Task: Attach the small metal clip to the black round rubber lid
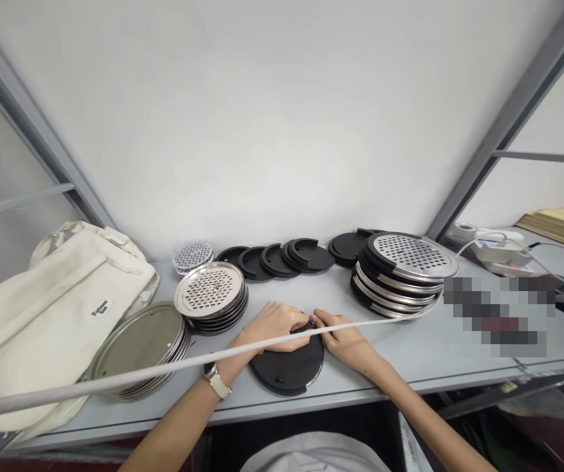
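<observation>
Big cream canvas bag (pixel 40 308) on the left runs off the frame edge. The grey shelf (pixel 410 354) has a pixelated patch on the right, no idea what's under it. A white cable (pixel 139 375) crosses in front, cutting over both hands. The black round disc (pixel 289 368) lies at the shelf's front edge; left hand (pixel 275 326) rests on it, fingers curled, right hand (pixel 343 339) pinching at its top rim. Can't tell how tight, fingertips partly hidden.
</observation>
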Tool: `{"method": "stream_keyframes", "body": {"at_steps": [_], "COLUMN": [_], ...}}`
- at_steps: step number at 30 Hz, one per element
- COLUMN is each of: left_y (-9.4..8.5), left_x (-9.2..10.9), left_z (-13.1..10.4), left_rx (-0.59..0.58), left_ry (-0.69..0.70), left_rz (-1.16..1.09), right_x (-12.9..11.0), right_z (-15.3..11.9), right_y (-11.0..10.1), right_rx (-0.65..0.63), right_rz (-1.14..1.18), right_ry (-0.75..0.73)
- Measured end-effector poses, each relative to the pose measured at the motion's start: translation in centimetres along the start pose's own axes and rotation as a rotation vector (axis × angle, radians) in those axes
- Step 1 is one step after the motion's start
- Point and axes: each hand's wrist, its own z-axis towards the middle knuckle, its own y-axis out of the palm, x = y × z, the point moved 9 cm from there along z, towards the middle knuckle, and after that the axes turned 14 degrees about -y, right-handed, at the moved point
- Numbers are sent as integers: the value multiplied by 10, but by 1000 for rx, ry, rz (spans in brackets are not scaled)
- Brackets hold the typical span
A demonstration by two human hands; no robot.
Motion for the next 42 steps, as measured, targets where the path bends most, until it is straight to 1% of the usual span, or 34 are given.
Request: {"method": "stream_keyframes", "body": {"at_steps": [3, 10, 18, 22, 26, 29, 32, 37, 42], "left_y": [1, 1, 0, 0, -1, -2, 0, 2, 2], "left_x": [1, 1, 0, 1, 2, 2, 2, 0, -1], "left_z": [0, -1, -1, 0, 0, -1, -1, 0, 0], "left_rx": [-6, 4, 7, 7, -4, -13, -27, -37, -43], "left_ry": [5, 13, 16, 28, 30, 29, 15, -1, -5], "left_rz": [4, 5, -12, -8, -11, -22, -25, -14, -18], "right_x": [0, -2, -2, -2, -6, -8, -7, -1, 3], "right_z": [-2, -1, 1, -1, -5, -8, -9, -7, -7], "right_y": [0, -3, -3, -5, -6, -7, -7, -12, -13], "right_rx": [22, 28, 0, -22, -57, -61, -44, 52, 71], "right_rz": [-1, 15, 86, 150, 249, 311, 352, 449, 515], "right_ry": [-6, -23, -30, -41, -76, -71, -62, -51, -40]}}
